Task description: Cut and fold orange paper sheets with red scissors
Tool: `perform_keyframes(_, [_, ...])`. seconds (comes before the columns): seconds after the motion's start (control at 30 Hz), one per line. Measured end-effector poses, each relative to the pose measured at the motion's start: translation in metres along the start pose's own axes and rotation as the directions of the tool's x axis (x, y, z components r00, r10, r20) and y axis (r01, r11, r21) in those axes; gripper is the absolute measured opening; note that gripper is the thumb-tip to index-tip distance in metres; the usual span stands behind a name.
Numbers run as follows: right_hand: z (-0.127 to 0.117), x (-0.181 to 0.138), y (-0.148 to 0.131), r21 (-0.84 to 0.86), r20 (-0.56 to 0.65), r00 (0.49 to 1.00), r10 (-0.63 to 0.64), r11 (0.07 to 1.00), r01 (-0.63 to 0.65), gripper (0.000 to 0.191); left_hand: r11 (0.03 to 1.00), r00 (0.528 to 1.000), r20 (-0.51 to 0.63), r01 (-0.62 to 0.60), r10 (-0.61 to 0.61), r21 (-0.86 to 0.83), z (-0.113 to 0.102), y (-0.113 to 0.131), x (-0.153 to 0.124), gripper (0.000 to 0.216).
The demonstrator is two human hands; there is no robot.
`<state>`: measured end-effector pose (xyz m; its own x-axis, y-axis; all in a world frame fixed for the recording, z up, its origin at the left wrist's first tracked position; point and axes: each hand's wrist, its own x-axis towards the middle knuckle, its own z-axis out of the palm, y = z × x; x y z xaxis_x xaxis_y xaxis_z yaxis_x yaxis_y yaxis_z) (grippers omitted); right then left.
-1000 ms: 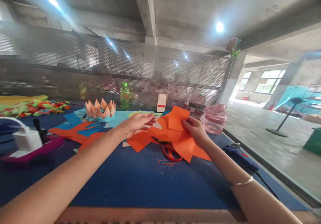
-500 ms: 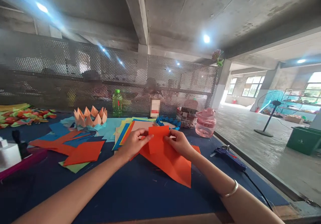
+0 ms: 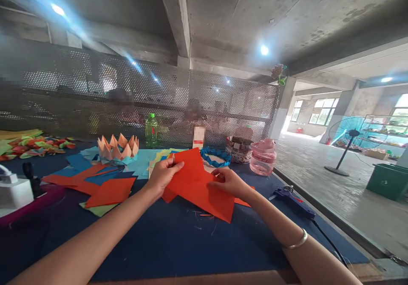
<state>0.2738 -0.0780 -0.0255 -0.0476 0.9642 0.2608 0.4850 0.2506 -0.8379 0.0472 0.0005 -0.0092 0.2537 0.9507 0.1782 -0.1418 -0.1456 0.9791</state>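
My left hand [image 3: 163, 175] pinches the upper left part of an orange paper sheet [image 3: 200, 183], thumb on top. The sheet is tilted above the blue table, and its lower corner points toward me. At its right edge, my right hand [image 3: 230, 183] has curled fingers, with the thumb over the paper; its fingertips are partly hidden. More orange paper [image 3: 244, 202] shows under and beside the sheet. Behind it lie a stack of coloured paper [image 3: 156, 161] and a blue zigzag paper ring [image 3: 216, 159].
A peach folded-paper crown [image 3: 117, 149] and loose orange sheets [image 3: 110, 191] lie left. A green bottle [image 3: 151, 131], woven basket [image 3: 239, 149] and pink water jug [image 3: 263, 159] stand behind. A blue glue gun [image 3: 295, 202] with a cord lies right; a white plug [image 3: 14, 195] sits far left.
The small upright orange piece between both hands no longer shows separately; one larger sheet is lifted and tilted. My right hand has moved slightly down, from the top edge to the sheet's right side.
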Motion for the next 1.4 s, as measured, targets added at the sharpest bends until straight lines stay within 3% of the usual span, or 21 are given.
perform_keyframes(0.2, [-0.017, 0.003, 0.003, 0.236, -0.098, 0.982, 0.162, 0.962, -0.135, 0.039, 0.986, 0.994, 0.056, -0.103, 0.097, 0.131, -0.003, 0.000, 0.005, 0.037])
perform_keyframes(0.37, [-0.023, 0.005, 0.004, 0.445, -0.274, 0.932, 0.236, 0.890, -0.095, 0.044, 0.974, 0.995, 0.067, -0.080, 0.068, 0.212, -0.003, 0.004, 0.003, 0.031])
perform_keyframes(0.5, [-0.024, 0.004, 0.001, 0.534, -0.279, 0.921, 0.270, 0.841, -0.085, 0.046, 0.949, 0.996, 0.038, -0.093, 0.086, 0.300, -0.005, 0.005, 0.002, 0.029])
perform_keyframes(0.7, [-0.019, 0.003, 0.001, 0.502, -0.265, 0.928, 0.261, 0.859, -0.098, 0.044, 0.999, 0.998, 0.046, 0.034, -0.035, 0.026, -0.003, 0.003, 0.001, 0.035])
perform_keyframes(0.93, [-0.013, 0.001, -0.001, 0.501, -0.258, 0.938, 0.230, 0.863, -0.074, 0.044, 0.980, 0.996, 0.040, 0.084, -0.078, -0.183, 0.001, 0.005, -0.003, 0.046])
perform_keyframes(1.1, [-0.013, 0.000, -0.001, 0.466, -0.276, 0.937, 0.214, 0.882, -0.064, 0.044, 0.965, 0.975, 0.130, 0.202, -0.181, -0.170, 0.003, 0.006, -0.004, 0.030])
perform_keyframes(1.4, [-0.015, -0.002, -0.002, 0.397, -0.284, 0.940, 0.190, 0.915, -0.065, 0.044, 0.981, 0.981, 0.092, 0.176, -0.168, -0.086, 0.001, 0.003, -0.002, 0.026])
